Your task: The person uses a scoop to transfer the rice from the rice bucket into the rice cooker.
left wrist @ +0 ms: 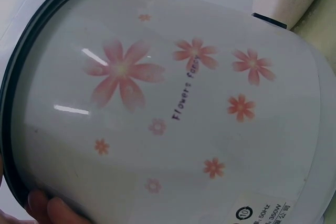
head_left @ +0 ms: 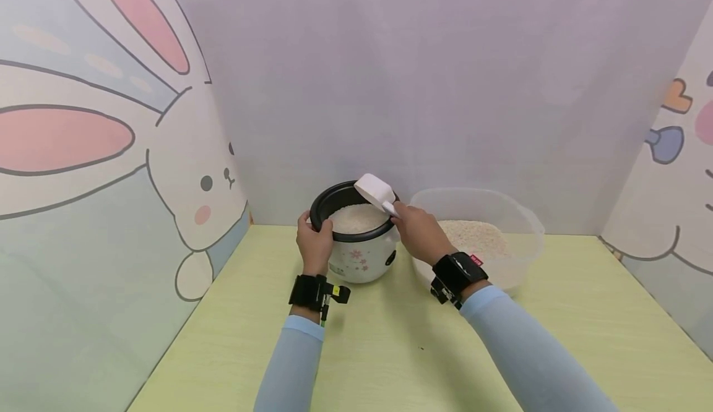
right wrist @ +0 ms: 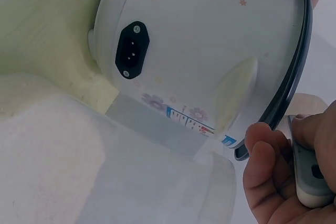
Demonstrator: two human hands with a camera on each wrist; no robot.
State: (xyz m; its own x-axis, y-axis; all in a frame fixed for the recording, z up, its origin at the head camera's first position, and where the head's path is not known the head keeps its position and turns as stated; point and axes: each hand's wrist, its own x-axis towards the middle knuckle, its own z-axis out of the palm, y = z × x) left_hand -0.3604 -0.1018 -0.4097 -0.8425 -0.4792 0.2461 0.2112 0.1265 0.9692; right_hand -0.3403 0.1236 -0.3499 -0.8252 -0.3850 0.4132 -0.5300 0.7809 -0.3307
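A white rice cooker point(head_left: 362, 262) with pink flowers and a black rim stands on the table. White rice point(head_left: 356, 219) shows inside it. My left hand point(head_left: 314, 248) grips the rim at the left, its thumb on the near side. Over the right part of the opening, a white measuring scoop point(head_left: 374, 190) is tipped, its mouth toward the rice. The scoop's handle point(right wrist: 311, 174) is pinched between the thumb and fingers of my right hand point(head_left: 422, 234). In the right wrist view, fingertips of that hand are right at the cooker's black rim.
Close to the cooker's right side stands a clear plastic tub point(head_left: 526, 232) with a heap of rice point(head_left: 476, 237) in it. A dark speck point(head_left: 421, 348) lies on the yellow-green table point(head_left: 379, 362). A pale cloth point(head_left: 418, 90) hangs behind, with rabbit-printed panels point(head_left: 184, 171) at the sides.
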